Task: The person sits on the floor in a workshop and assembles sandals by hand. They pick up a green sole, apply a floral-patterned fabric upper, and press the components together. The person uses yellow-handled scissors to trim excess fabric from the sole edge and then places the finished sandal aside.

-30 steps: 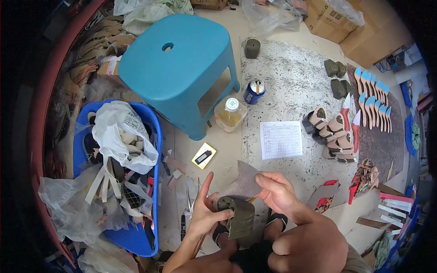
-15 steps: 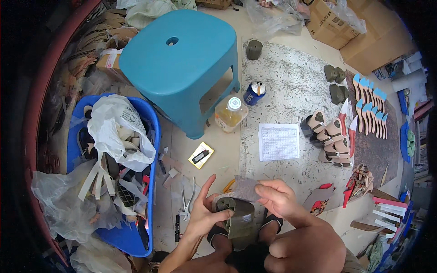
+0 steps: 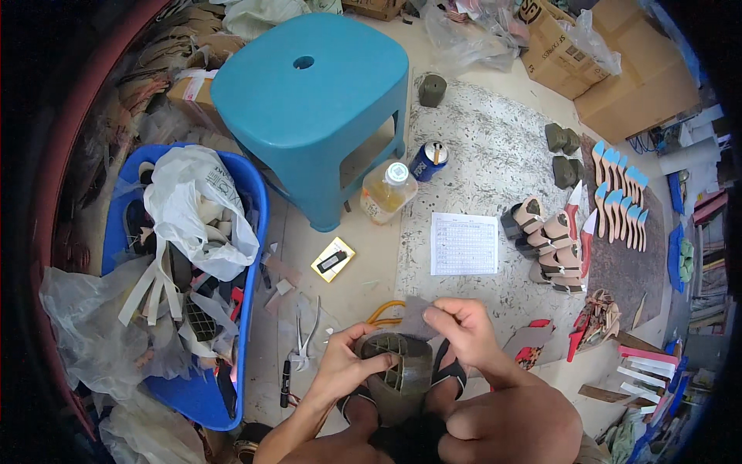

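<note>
Low in front of me, my left hand (image 3: 349, 367) grips a dark olive shoe last (image 3: 411, 373), thumb laid over its cross-lined top face and fingers around its far left side. A thin grey strip of rough sheet (image 3: 417, 319) lies along the far edge of the last. Its raised right end is pinched between the thumb and fingers of my right hand (image 3: 462, 329). Part of the strip's left run is hidden beside my left fingers. Just beyond the last are yellow-orange handles (image 3: 384, 311) of a tool, mostly covered.
Pliers (image 3: 304, 340) and a black marker (image 3: 286, 384) lie left of my hands. A blue tub (image 3: 251, 309) of scraps stands farther left, a teal stool (image 3: 309, 93) beyond. Bottle (image 3: 388, 193), can (image 3: 430, 161), printed sheet (image 3: 464, 244), and stacked shoe pieces (image 3: 558, 251) sit ahead and right.
My left index finger, raised before, is now bent down against the last. The last has turned, showing more of its lined top. Less of the grey strip shows. The view has shifted slightly.
</note>
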Demonstrator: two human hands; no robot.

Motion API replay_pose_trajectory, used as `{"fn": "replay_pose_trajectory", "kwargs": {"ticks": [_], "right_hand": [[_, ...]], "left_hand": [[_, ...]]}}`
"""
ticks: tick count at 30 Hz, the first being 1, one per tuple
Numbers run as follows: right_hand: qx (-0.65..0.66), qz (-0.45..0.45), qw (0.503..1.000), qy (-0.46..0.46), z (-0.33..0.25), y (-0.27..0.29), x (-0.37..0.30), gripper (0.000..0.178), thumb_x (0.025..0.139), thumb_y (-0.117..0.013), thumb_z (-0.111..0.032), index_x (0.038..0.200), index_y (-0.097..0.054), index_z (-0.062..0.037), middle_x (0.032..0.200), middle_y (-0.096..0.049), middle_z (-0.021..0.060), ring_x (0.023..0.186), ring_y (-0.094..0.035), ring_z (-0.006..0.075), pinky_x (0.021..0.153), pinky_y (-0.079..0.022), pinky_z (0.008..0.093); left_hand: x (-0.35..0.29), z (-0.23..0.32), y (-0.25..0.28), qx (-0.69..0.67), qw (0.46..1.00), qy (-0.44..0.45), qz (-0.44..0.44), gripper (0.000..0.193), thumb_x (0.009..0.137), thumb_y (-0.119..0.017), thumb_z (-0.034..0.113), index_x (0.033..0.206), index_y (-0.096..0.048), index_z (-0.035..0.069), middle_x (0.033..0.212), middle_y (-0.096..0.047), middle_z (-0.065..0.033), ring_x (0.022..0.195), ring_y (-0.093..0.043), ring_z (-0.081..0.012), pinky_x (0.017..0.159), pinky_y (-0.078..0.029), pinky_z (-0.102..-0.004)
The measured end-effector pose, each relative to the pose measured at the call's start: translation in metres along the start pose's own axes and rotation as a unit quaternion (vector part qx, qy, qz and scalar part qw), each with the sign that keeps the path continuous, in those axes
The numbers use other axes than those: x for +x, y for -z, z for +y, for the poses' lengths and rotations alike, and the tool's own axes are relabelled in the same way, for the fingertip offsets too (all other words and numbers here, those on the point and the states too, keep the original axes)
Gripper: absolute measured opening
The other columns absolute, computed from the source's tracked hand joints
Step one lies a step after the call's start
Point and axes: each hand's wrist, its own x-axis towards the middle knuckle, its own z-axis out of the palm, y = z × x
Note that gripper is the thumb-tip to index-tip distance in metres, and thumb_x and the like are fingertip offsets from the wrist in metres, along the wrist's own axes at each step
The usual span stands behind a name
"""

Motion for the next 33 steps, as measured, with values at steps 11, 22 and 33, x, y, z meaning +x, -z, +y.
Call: {"fn": "replay_pose_trajectory", "kwargs": {"ticks": [11, 22, 33], "right_hand": [[-0.027, 0.024, 0.998, 0.045, 0.009, -0.001, -0.004, 0.021, 0.098, -0.059, -0.015, 0.091, -0.066, 0.004, 0.073, -0.058, -0.0032, 0.07, -0.049, 0.0039, 0.062, -0.041, 0.0227], [-0.03, 0.067, 0.997, 0.04, 0.005, 0.0, -0.001, 0.019, 0.095, -0.064, -0.015, 0.089, -0.068, 0.0036, 0.068, -0.056, -0.0044, 0.065, -0.045, 0.0027, 0.056, -0.038, 0.0224], [-0.091, 0.046, 0.993, 0.06, 0.012, -0.002, -0.001, 0.02, 0.095, -0.062, -0.015, 0.095, -0.069, 0.0036, 0.064, -0.054, -0.0026, 0.062, -0.045, 0.0035, 0.054, -0.038, 0.0239]], "left_hand": [[-0.002, 0.008, -0.001, 0.101, 0.994, 0.006, 0.043, 0.032, 0.072, -0.08, 0.011, 0.097, -0.065, -0.002, 0.079, -0.068, -0.0037, 0.065, -0.061, -0.0083, 0.054, -0.048, -0.0236], [-0.001, 0.009, -0.007, 0.191, 0.979, -0.011, 0.071, 0.037, 0.07, -0.077, 0.016, 0.101, -0.069, -0.002, 0.088, -0.073, -0.011, 0.079, -0.069, -0.0159, 0.074, -0.054, -0.0304], [-0.002, 0.017, -0.01, 0.28, 0.95, -0.038, 0.131, 0.031, 0.069, -0.076, 0.013, 0.094, -0.068, -0.003, 0.078, -0.071, -0.0106, 0.066, -0.067, -0.0142, 0.064, -0.053, -0.0289]]}}
